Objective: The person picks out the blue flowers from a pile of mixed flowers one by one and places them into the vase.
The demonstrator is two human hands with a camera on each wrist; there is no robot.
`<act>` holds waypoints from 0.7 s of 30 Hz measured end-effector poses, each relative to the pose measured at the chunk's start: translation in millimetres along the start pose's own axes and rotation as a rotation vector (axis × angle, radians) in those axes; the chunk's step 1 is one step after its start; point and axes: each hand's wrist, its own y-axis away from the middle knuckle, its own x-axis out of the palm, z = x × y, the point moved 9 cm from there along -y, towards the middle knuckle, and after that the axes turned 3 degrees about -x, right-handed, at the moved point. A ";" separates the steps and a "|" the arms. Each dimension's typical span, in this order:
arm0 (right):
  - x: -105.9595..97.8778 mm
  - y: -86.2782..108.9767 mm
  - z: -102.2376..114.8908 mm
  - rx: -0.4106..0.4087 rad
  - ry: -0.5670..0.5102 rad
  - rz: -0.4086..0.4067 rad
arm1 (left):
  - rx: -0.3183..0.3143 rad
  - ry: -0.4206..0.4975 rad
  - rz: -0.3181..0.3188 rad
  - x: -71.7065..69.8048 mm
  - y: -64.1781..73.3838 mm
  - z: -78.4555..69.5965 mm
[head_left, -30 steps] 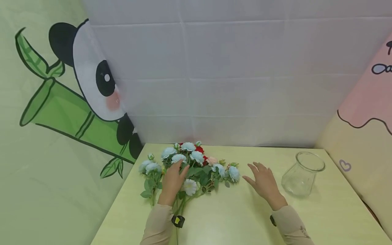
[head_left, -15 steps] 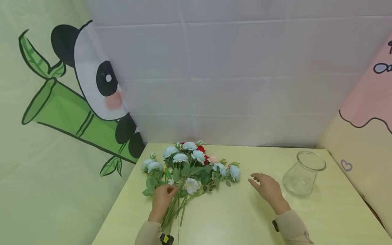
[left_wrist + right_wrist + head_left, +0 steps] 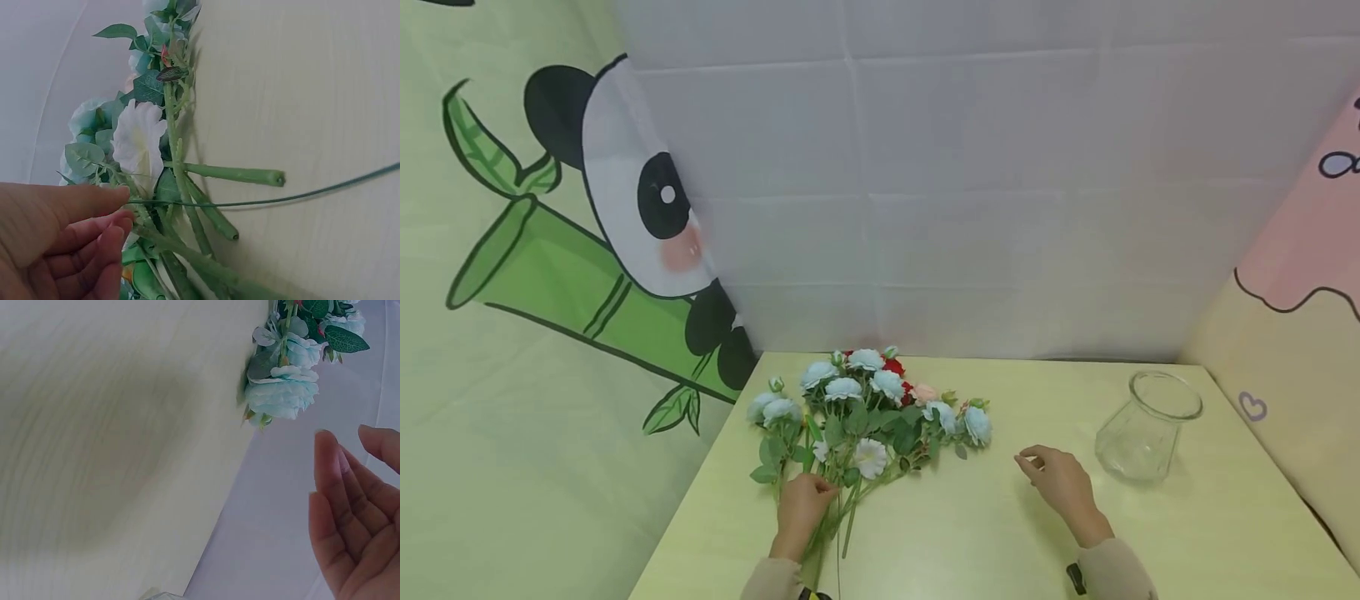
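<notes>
Between thumb and fingertips my left hand [image 3: 803, 507] pinches a thin green stem [image 3: 269, 201], low over the pile of artificial flowers. Beside it lie thicker green stems [image 3: 237, 174] and a white flower [image 3: 139, 140]. Which bloom the thin stem belongs to cannot be made out. Pale blue flowers [image 3: 844, 388] fill the pile's top, with some red and one pink bloom behind. My right hand [image 3: 1063, 483] hovers above the table, fingers slightly bent and holding nothing, between the flowers and a clear glass vase [image 3: 1138, 442].
The pale yellow table [image 3: 955, 533] meets a white cloth backdrop [image 3: 970, 208] at its far edge. A panda print [image 3: 625, 192] covers the left wall, and a pink and cream wall hangs at the right.
My left hand has drawn back from over the blooms toward the stems and now pinches a thin one. My right hand has dropped slightly nearer me, its fingers closer together.
</notes>
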 end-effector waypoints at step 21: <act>12.3 5.3 -16.7 0.065 -0.019 0.052 | -0.090 0.056 0.050 4.0 -2.5 21.8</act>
